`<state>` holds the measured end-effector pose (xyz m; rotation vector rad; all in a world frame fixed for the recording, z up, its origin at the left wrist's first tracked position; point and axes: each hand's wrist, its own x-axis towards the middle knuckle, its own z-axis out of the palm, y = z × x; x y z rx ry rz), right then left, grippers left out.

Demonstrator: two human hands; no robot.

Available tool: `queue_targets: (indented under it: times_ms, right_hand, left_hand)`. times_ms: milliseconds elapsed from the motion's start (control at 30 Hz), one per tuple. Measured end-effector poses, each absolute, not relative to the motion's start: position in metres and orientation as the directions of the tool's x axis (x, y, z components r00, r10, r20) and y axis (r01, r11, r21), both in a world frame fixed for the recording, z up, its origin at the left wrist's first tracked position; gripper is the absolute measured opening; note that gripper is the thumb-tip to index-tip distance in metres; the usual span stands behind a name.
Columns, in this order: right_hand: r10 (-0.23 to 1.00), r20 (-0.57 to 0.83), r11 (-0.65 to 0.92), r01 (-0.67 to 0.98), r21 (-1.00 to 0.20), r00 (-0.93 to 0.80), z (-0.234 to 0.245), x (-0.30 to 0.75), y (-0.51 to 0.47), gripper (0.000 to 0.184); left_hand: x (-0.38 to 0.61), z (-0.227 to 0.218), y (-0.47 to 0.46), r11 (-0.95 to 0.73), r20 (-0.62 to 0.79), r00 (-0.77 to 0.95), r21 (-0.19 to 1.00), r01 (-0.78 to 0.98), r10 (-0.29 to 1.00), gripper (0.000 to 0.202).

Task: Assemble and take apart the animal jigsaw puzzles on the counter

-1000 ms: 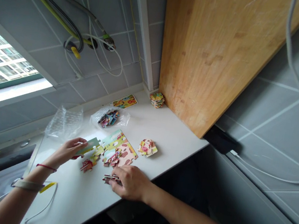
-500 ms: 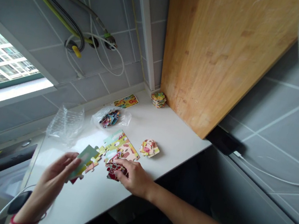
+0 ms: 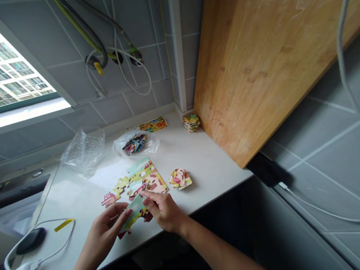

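A white table (image 3: 204,157) beneath a tall wooden board (image 3: 257,65), with a window (image 3: 4,73) well to the left of the part-built jigsaw puzzle (image 3: 147,176) lying on the table. Beyond the puzzle, a crumpled clear plastic bag (image 3: 84,151), a smaller clear bag of loose pieces (image 3: 134,143), a picture card (image 3: 153,124) and, farther back, a small stack of pieces (image 3: 191,122). Just right of the puzzle, a little pile of pieces (image 3: 179,178) (pink and cream). Just below the puzzle, the left hand (image 3: 101,237), its fingers (image 3: 116,218) gripping a pale green piece (image 3: 134,212). Over the puzzle's near edge, the right hand (image 3: 163,210), its fingers (image 3: 151,196) extended and loose, with nothing pinched.
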<state>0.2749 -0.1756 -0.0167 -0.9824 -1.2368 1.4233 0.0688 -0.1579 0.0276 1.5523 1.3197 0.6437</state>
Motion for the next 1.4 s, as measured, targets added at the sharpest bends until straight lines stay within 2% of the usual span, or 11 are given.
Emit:
queue_targets:
  times_ms: [200,333,433,533,700,933,1033,1133,1300,1400]
  right_hand:
    - [0.991,0.044,0.035,-0.074,-0.997,-0.124,-0.018,0.273,-0.175,0.051]
    - [0.994,0.07,0.063,-0.078,-0.995,-0.08,-0.016,0.273,-0.175,0.043]
    - [0.996,0.05,0.04,-0.125,-0.991,-0.072,-0.016,0.273,-0.175,0.043]
    - [0.997,0.033,0.02,-0.179,-0.984,-0.066,-0.018,0.274,-0.175,0.047]
    - [0.993,0.074,0.054,-0.211,-0.976,-0.09,-0.019,0.275,-0.177,0.051]
    - [0.999,0.02,0.014,-0.2,-0.98,-0.03,-0.018,0.275,-0.175,0.051]
    - [0.994,0.085,0.08,-0.074,-0.994,-0.062,-0.017,0.275,-0.176,0.043]
    - [0.979,0.177,0.183,0.051,-0.982,-0.104,-0.017,0.275,-0.176,0.038]
    - [0.986,0.119,0.119,-0.01,-0.993,-0.113,-0.024,0.274,-0.174,0.047]
    - [0.988,0.105,0.101,-0.043,-0.994,-0.117,-0.023,0.274,-0.174,0.052]
  left_hand:
    - [0.071,0.026,-0.158,-0.018,-0.095,0.21,0.875,0.483,0.973,0.055]
    - [0.066,0.029,-0.157,-0.029,-0.067,0.182,0.878,0.477,0.981,0.052]
    - [0.063,0.029,-0.154,-0.044,-0.076,0.223,0.872,0.487,0.972,0.05]
    - [0.061,0.026,-0.152,0.0,-0.146,0.262,0.875,0.485,0.954,0.048]
    - [0.051,0.017,-0.148,0.057,-0.191,0.272,0.899,0.434,0.943,0.048]
    - [0.038,0.022,-0.153,0.092,-0.155,0.172,0.94,0.328,0.973,0.05]
    - [0.05,0.026,-0.156,0.073,-0.112,0.146,0.965,0.251,0.983,0.058]
    - [0.065,0.022,-0.154,0.014,-0.055,0.141,0.96,0.281,0.988,0.053]
    - [0.078,0.014,-0.148,-0.181,0.145,0.121,0.9,0.397,0.982,0.042]
    - [0.079,0.016,-0.148,-0.224,0.181,0.137,0.86,0.459,0.974,0.041]
